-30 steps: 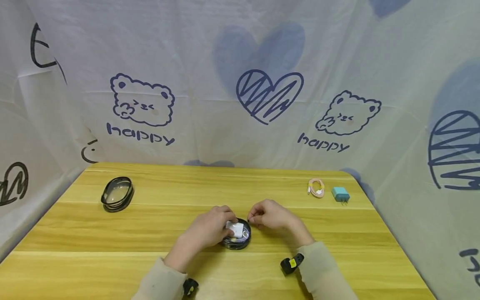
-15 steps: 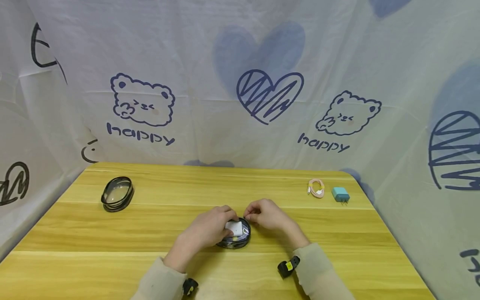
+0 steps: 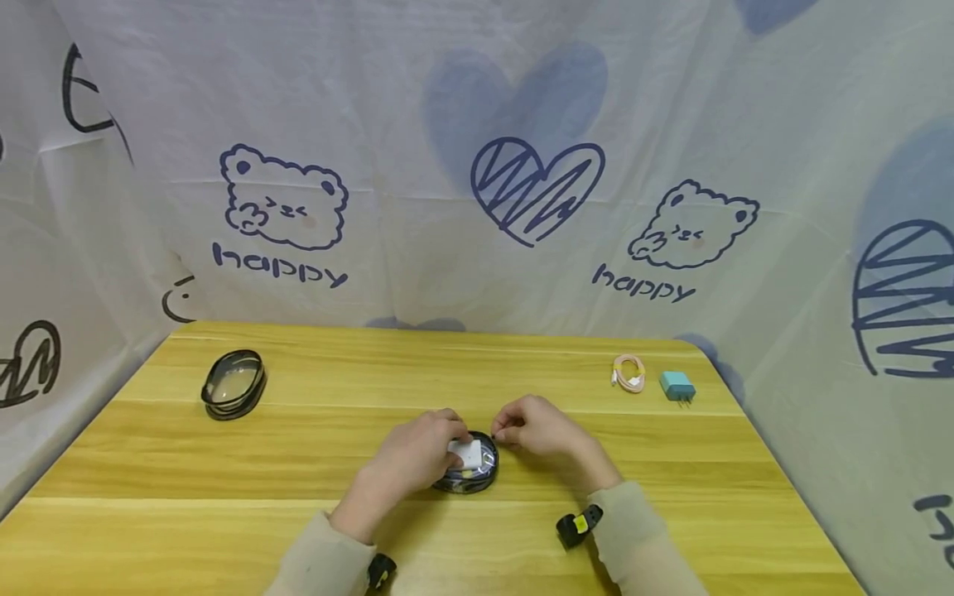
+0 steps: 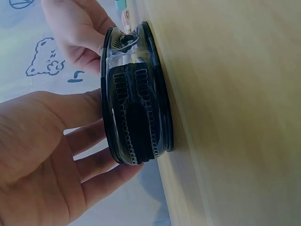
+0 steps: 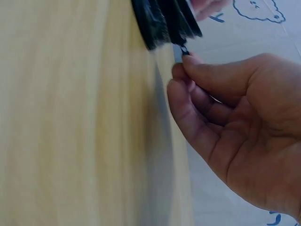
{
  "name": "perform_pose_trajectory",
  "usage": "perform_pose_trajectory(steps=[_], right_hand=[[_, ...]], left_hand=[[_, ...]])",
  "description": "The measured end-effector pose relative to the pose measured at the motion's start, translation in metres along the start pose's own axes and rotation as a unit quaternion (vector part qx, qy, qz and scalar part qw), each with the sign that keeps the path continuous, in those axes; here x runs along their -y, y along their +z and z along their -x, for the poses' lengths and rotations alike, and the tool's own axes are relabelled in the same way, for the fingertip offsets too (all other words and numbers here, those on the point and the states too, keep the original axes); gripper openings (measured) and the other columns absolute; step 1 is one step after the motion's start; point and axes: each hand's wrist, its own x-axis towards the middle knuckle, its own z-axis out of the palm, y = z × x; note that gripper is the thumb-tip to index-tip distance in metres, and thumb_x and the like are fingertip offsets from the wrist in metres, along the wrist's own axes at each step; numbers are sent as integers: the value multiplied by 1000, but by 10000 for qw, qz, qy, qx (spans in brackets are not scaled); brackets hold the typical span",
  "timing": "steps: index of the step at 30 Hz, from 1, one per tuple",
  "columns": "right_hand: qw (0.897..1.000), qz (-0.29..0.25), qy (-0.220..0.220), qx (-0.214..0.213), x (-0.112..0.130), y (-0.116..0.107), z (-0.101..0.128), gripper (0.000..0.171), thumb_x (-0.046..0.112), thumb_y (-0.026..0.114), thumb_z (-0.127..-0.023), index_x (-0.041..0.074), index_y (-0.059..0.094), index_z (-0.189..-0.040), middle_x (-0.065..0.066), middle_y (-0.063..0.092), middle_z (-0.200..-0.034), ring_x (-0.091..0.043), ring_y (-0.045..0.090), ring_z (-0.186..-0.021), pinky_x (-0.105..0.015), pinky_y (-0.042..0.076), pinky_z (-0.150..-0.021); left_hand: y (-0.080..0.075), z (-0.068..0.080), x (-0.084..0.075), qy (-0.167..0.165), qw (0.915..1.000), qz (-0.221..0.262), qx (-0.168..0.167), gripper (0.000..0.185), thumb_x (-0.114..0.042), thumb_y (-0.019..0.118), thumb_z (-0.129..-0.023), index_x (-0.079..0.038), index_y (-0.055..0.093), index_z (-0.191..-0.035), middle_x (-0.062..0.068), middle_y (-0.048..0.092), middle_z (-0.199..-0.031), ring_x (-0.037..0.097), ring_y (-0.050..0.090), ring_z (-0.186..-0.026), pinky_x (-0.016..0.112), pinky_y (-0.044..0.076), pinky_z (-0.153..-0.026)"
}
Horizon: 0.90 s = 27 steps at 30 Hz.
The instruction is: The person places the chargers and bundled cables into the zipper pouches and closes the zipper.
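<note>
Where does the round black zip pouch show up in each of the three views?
Head: round black zip pouch low centre on the wooden table, between both hands.
Left wrist: centre of the picture, seen edge-on against the table, zip teeth showing.
Right wrist: only its dark edge at the top.
Shared landmark: the right hand pinching the zip pull.

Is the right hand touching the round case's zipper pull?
Touching. The right wrist view shows the right hand pinching the zipper pull at the round case.
</note>
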Motion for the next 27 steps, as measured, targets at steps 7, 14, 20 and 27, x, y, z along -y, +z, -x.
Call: perform_pose_trajectory(steps=[7,14,20,27], right_hand=[[9990,-346,72,270,-3,-5,4,9,2,68,-98,3,75,-92,-3,68,-80,-12,59,-73,-25,50,-68],[9993,-290,113,196,-2,-3,0,9,4,68,-99,3,74,-92,-3,68,-79,-13,59,-71,-24,49,-64],[9998,-171,70,0,0,4,-4,8,3,68,-99,4,75,-94,0,70,-82,-10,62,-72,-24,53,-64],[9999,-92,11,-84,4,7,-6,10,-1,66,-98,3,74,-94,1,69,-83,-10,61,-73,-25,53,-63]], left_hand=[[0,0,0,-29,9999,93,-30,24,-12,86,-86,-10,78,-108,4,72,-116,29,70,-107,46,61,-82],[-2,0,3,-13,9997,214,121,23,-15,84,-88,-11,78,-110,4,71,-119,28,69,-109,47,61,-84],[-5,-1,6,-62,9992,309,226,25,-18,86,-87,-11,77,-110,4,68,-110,21,66,-95,42,59,-76],[-6,-3,6,176,9990,246,339,30,-15,84,-89,-10,76,-117,6,68,-118,21,67,-99,37,59,-79]])
